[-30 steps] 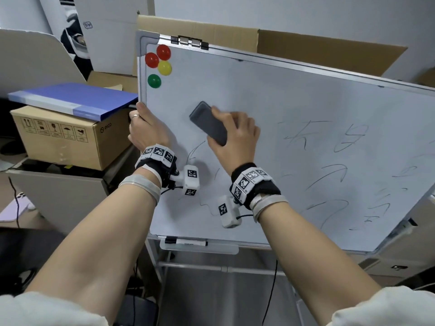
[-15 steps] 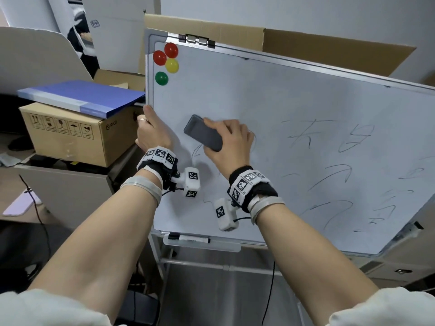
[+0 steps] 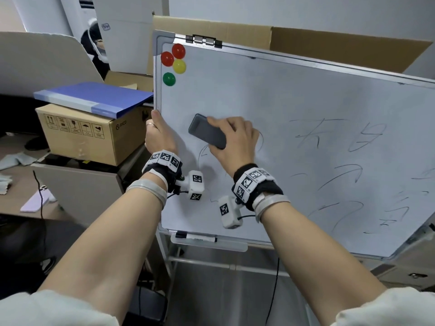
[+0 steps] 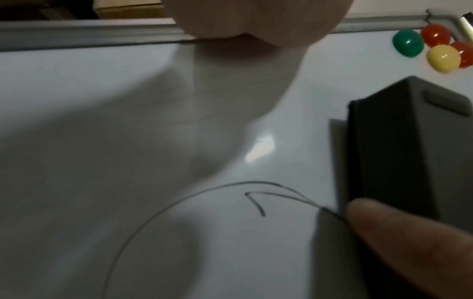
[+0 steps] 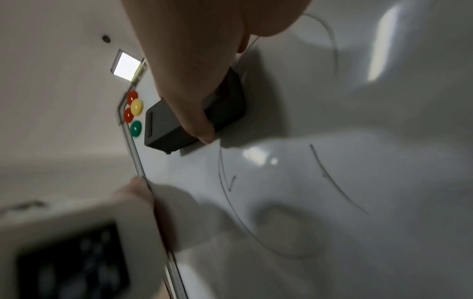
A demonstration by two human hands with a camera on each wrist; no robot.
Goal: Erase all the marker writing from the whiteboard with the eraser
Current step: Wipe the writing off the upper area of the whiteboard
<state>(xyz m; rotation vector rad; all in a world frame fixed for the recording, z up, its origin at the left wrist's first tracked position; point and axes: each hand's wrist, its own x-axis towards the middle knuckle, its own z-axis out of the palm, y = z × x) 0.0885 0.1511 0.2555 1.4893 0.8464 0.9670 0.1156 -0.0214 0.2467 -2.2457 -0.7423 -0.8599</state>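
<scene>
The right hand grips the dark eraser, pressed flat on the whiteboard at its left part, below the coloured magnets. The left hand clasps the board's left edge. Marker writing covers the right side.

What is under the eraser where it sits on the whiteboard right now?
The eraser, gripped by the right hand, lies flat on the whiteboard. A curved marker stroke runs up to its edge. Whether any ink continues beneath the pad is hidden.
</scene>
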